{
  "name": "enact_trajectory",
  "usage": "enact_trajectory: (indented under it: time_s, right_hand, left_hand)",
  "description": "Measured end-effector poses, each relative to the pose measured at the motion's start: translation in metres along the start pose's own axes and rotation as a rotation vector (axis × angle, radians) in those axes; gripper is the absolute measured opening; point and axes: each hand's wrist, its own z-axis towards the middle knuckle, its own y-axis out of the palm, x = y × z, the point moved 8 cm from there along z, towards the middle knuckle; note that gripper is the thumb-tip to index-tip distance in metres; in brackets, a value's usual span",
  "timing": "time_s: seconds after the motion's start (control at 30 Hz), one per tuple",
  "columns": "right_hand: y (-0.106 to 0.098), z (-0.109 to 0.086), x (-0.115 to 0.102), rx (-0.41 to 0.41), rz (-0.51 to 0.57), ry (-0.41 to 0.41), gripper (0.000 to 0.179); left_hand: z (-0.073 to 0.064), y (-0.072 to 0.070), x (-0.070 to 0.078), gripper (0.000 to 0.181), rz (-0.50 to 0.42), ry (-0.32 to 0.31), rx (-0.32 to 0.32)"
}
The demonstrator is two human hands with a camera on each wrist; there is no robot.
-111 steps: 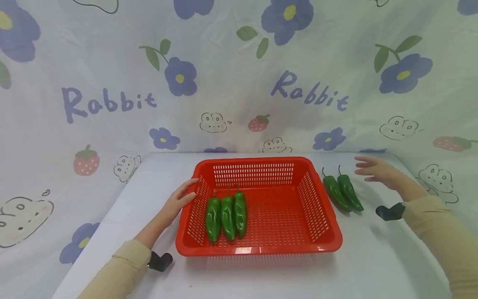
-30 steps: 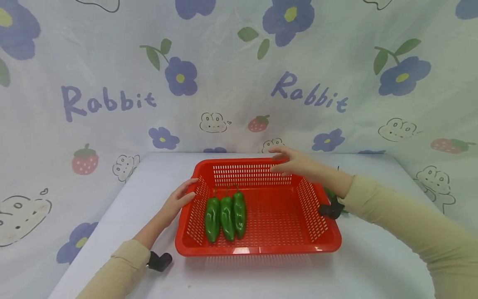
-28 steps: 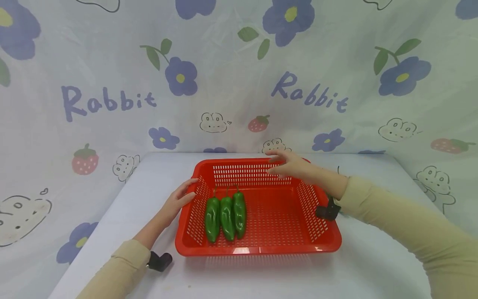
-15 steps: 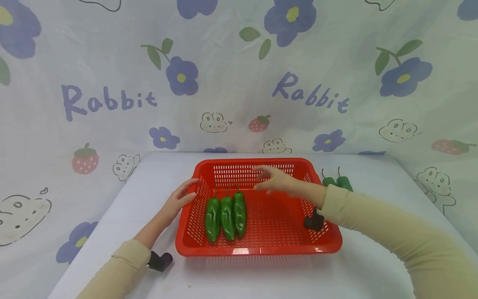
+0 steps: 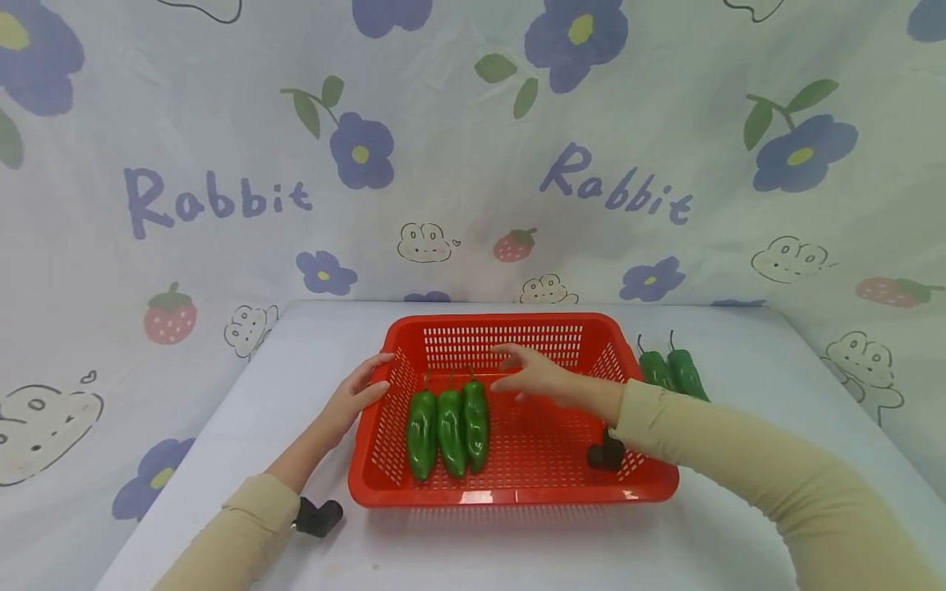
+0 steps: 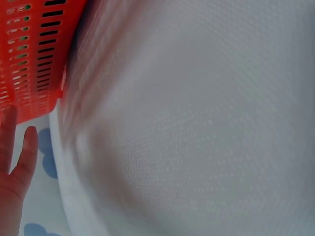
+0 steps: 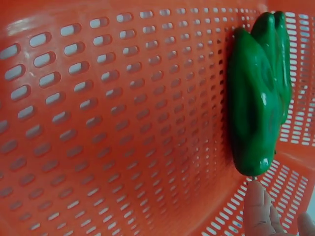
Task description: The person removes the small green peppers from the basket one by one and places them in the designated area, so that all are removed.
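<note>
Three green peppers stand side by side in the left part of a red plastic basket (image 5: 517, 495): a left pepper (image 5: 422, 435), a middle pepper (image 5: 451, 433) and a right pepper (image 5: 476, 423). My left hand (image 5: 353, 400) rests with its fingers on the basket's left rim. Inside the basket hovers my right hand (image 5: 539, 376), holding nothing, its loosely bent fingers pointing left just beside the right pepper's stem end. In the right wrist view, the fingertips (image 7: 255, 196) are close to that pepper's end (image 7: 253, 108); whether they touch, I cannot tell.
Two more green peppers lie on the white table right of the basket, a near one (image 5: 656, 369) and an outer one (image 5: 687, 373), partly hidden by the right sleeve (image 5: 709, 427). A printed cloth (image 5: 458, 148) hangs behind the table (image 5: 443, 558).
My right hand has come from the right of the outside peppers, over the basket's right side, then left and lower toward the three peppers. My left hand and all peppers have stayed put.
</note>
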Motion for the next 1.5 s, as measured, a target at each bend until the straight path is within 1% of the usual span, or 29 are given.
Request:
enact_trajectory:
  time_s: [0.27, 0.5, 0.7, 0.93, 1.17, 1.5]
  right_hand:
    - [0.012, 0.006, 0.009, -0.008, 0.006, 0.012, 0.065]
    - [0.021, 0.010, 0.013, 0.006, 0.011, -0.008, 0.067]
    - [0.028, 0.014, 0.014, 0.018, -0.047, -0.006, 0.070]
    - [0.034, 0.016, 0.016, 0.018, -0.087, 0.012, 0.068]
    - [0.039, 0.018, 0.019, 0.027, -0.164, 0.000, 0.069]
    - [0.045, 0.016, 0.018, 0.037, -0.180, -0.005, 0.069]
  left_hand:
    - [0.001, -0.001, -0.004, 0.050, -0.004, -0.010, 0.004]
    - [0.001, -0.001, -0.003, 0.049, -0.017, 0.002, -0.001]
    - [0.001, 0.000, -0.002, 0.049, -0.021, 0.004, -0.004]
    - [0.001, -0.001, -0.002, 0.048, -0.019, 0.001, -0.006]
    - [0.001, 0.000, -0.001, 0.048, -0.026, 0.008, -0.009]
    - [0.001, 0.000, -0.001, 0.048, -0.028, 0.008, -0.011]
